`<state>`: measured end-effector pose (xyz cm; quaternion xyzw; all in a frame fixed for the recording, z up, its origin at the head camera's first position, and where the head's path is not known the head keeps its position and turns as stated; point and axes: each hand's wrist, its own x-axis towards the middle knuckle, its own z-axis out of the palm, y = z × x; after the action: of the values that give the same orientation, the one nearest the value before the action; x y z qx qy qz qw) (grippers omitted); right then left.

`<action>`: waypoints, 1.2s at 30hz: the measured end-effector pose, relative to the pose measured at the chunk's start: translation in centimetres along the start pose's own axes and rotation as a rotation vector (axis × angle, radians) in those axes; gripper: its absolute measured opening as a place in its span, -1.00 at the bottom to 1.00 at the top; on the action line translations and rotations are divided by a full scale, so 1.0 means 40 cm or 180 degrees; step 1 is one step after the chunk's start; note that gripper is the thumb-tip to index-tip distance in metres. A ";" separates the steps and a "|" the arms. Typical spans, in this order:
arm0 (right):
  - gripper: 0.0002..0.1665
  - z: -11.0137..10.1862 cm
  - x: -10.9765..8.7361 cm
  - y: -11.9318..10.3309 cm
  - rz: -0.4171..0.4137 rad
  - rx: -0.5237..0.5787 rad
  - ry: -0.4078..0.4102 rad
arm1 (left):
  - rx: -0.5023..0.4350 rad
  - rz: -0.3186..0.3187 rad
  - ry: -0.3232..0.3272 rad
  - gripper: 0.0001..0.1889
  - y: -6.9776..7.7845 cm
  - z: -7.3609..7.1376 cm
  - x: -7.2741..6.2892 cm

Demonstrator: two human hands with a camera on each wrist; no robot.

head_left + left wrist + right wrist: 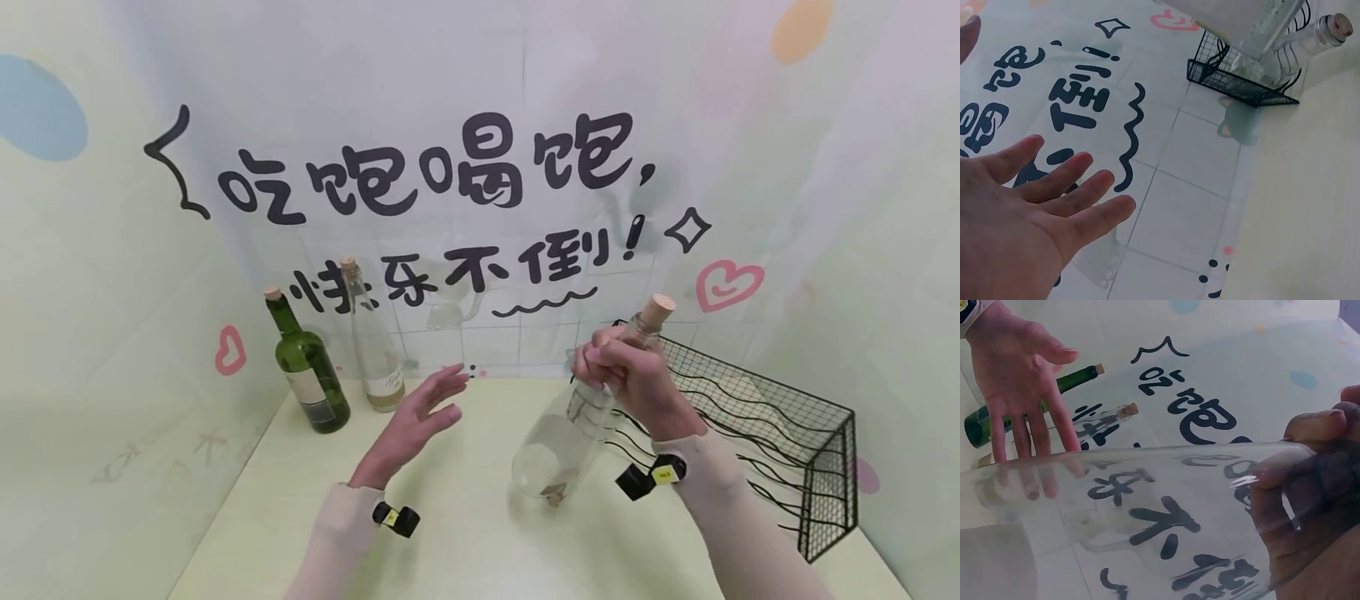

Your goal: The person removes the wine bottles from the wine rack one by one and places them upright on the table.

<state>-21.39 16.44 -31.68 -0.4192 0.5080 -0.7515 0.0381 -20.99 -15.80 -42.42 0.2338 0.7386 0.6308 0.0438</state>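
My right hand grips a clear glass bottle round its neck, just under the cork. The bottle leans, its base low to the left, and in the right wrist view its glass body crosses the lower part. My left hand holds nothing; its fingers are spread, palm turned towards the bottle. Beyond it stand a green corked bottle with a pale label and a slim clear corked bottle.
A black wire rack with wavy bars stands at the right, behind my right arm. In the left wrist view another clear corked bottle lies at the rack. A printed curtain backs the pale table.
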 end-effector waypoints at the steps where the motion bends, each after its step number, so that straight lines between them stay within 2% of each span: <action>1: -0.56 0.002 0.004 0.006 0.0068 0.0017 -0.0009 | -0.0016 0.0045 -0.0053 -0.34 -0.001 0.010 0.004; 6: -0.56 0.014 0.024 0.037 0.0253 0.0149 -0.0149 | -0.0188 0.0211 -0.0459 -0.35 -0.003 0.065 0.028; 11: -0.57 0.028 0.037 0.068 0.0377 0.0207 -0.0275 | -0.0370 0.0102 -0.0818 -0.34 0.001 0.112 0.045; 15: -0.58 0.040 0.048 0.090 0.0462 0.0248 -0.0503 | -0.0479 0.0007 -0.1029 -0.24 0.009 0.143 0.052; 20: -0.58 0.061 0.064 0.102 0.0552 0.0256 -0.0808 | -0.0541 0.0005 -0.1250 -0.11 0.018 0.175 0.057; 23: -0.57 0.073 0.070 0.104 0.0618 0.0208 -0.0915 | -0.0502 0.0012 -0.1252 -0.17 0.019 0.187 0.058; 27: -0.58 0.083 0.071 0.104 0.0742 0.0097 -0.0914 | -0.0375 0.0080 -0.1100 -0.32 0.015 0.193 0.055; 36: -0.58 0.087 0.065 0.102 0.0824 -0.0131 -0.0950 | -0.0221 0.0129 -0.0879 -0.42 0.007 0.193 0.046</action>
<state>-22.25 10.68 -32.94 -0.4578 0.5616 -0.6594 0.2007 -19.75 -7.99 -43.28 0.3317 0.6983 0.6186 0.1404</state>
